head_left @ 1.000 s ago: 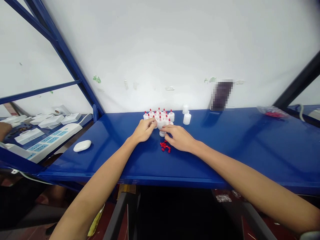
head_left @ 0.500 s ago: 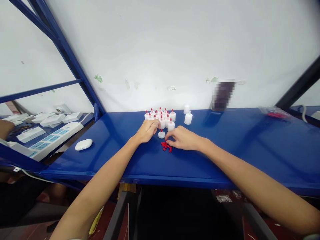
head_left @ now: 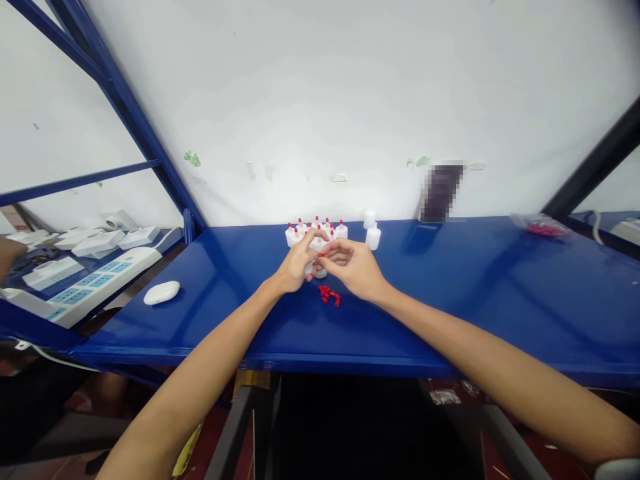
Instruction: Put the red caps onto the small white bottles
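Observation:
Both hands meet near the middle of the blue table. My left hand (head_left: 299, 262) is curled round a white bottle (head_left: 309, 268), partly hidden by the fingers. My right hand (head_left: 354, 267) pinches a small red cap (head_left: 321, 255) beside the left fingertips. Just below the hands lies a loose pile of red caps (head_left: 327, 293). Behind them stand several white bottles with red tips (head_left: 341, 229), some hidden by the hands. To their right are two white bottles with no red showing, the nearer one (head_left: 373, 237) upright.
A white oval case (head_left: 162, 293) lies on the table's left part. Beyond the blue frame are a white power strip (head_left: 103, 277) and white devices. A clear bag with red contents (head_left: 543, 227) sits at the back right. Part of another person's hand (head_left: 10, 253) shows far left.
My right hand has moved up from the pile with a red cap, to my left hand. My left hand has closed round a bottle. The view has shifted slightly.

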`<state>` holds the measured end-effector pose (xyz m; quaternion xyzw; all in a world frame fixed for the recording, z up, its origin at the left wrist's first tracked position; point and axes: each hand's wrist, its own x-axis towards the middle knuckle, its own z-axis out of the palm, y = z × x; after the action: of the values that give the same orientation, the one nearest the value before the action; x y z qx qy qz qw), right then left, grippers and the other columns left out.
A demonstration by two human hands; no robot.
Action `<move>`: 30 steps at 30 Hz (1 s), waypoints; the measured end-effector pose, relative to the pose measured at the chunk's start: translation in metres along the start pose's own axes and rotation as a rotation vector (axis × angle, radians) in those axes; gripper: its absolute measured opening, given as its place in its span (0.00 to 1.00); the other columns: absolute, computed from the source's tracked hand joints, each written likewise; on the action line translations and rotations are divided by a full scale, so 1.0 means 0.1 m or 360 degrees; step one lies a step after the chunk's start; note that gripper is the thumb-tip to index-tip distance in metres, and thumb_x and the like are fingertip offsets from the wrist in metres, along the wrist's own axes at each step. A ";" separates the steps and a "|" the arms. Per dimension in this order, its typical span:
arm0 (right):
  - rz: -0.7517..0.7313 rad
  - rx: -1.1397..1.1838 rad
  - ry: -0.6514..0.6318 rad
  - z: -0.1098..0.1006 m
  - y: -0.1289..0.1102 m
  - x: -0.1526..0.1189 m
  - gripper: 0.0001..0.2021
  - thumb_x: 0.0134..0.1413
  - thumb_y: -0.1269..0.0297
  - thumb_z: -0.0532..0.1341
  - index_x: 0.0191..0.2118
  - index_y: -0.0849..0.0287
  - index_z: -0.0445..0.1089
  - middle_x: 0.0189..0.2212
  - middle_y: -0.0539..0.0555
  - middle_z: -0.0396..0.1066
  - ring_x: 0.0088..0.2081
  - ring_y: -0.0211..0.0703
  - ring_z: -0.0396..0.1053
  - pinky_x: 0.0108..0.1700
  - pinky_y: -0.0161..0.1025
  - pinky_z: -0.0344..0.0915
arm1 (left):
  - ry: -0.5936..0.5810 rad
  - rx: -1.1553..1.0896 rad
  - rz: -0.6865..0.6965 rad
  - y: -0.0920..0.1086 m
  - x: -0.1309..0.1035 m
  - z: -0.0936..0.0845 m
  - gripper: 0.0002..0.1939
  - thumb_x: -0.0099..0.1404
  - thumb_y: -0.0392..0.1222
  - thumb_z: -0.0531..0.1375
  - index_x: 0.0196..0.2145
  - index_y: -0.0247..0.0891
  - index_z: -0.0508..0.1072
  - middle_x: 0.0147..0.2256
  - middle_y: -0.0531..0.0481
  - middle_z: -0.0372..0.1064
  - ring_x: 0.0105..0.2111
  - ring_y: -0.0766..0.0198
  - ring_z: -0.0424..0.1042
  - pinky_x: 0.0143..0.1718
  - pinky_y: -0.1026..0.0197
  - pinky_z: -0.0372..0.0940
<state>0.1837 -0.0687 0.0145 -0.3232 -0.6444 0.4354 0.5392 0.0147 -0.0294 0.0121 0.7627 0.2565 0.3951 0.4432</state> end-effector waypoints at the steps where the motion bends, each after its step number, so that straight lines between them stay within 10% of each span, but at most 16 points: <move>1: 0.0017 0.0064 -0.0008 0.02 0.00 0.00 0.09 0.49 0.61 0.69 0.34 0.58 0.70 0.28 0.53 0.78 0.30 0.45 0.78 0.37 0.43 0.75 | -0.0001 -0.0020 0.0002 0.00 0.00 0.02 0.18 0.64 0.48 0.51 0.51 0.40 0.60 0.18 0.59 0.62 0.15 0.69 0.61 0.16 0.70 0.56; 18: 0.0042 0.0281 -0.0123 0.06 0.09 0.03 0.20 0.48 0.48 0.70 0.36 0.59 0.71 0.22 0.48 0.72 0.28 0.43 0.76 0.36 0.41 0.71 | 0.0116 -0.0258 0.0063 0.06 0.05 0.15 0.19 0.55 0.41 0.52 0.46 0.39 0.62 0.16 0.60 0.62 0.13 0.69 0.60 0.14 0.71 0.54; 30: -0.0159 -0.0465 -0.0059 0.04 0.07 0.00 0.10 0.58 0.60 0.62 0.41 0.59 0.75 0.20 0.43 0.61 0.22 0.34 0.55 0.27 0.35 0.53 | 0.0393 -0.0040 0.0151 0.04 0.05 0.16 0.20 0.55 0.37 0.50 0.47 0.39 0.62 0.17 0.61 0.59 0.14 0.70 0.56 0.16 0.69 0.54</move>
<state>0.1793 -0.0665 0.0081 -0.3577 -0.7260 0.3155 0.4954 0.0304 -0.0352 0.0131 0.7139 0.2679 0.5097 0.3985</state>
